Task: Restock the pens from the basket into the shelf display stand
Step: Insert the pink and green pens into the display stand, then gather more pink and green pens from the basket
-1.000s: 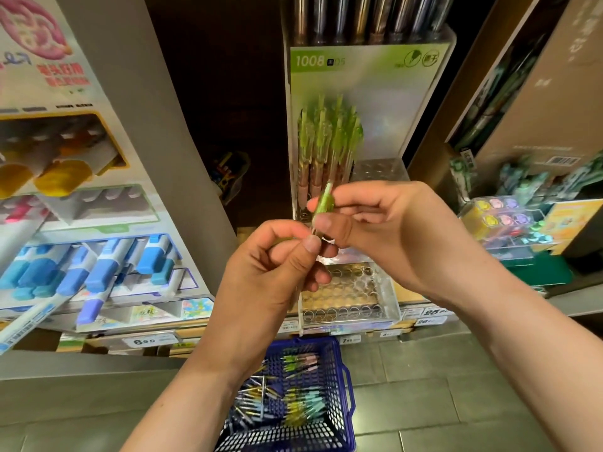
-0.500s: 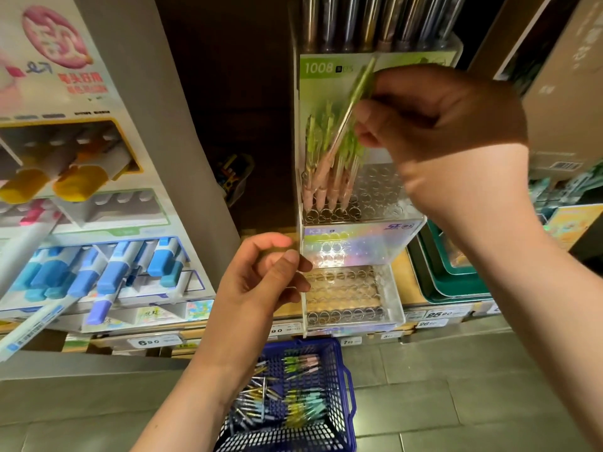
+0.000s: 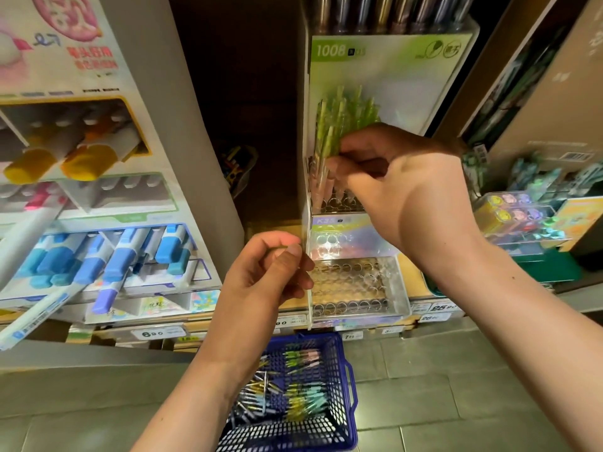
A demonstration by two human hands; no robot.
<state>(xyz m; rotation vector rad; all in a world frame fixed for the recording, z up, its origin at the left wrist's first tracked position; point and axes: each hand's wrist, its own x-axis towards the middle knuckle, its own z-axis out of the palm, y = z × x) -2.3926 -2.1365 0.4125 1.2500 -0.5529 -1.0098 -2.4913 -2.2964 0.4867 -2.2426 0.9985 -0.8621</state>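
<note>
Pens [image 3: 346, 119], green-topped, stand bunched in the upper tier of the clear display stand [image 3: 391, 76]. Right hand [image 3: 408, 190] is at that bunch, thumb and forefinger pinched on one pen [image 3: 322, 177] at its left edge, tip down among the round slots; blur hides the exact slot. Left hand [image 3: 264, 278] hangs lower, beside the stand's bottom tier [image 3: 352, 288], fingers curled, thumb against forefinger; whether it holds anything cannot be told. Blue basket [image 3: 346, 386] sits on the floor below, loose pens [image 3: 306, 396] inside.
</note>
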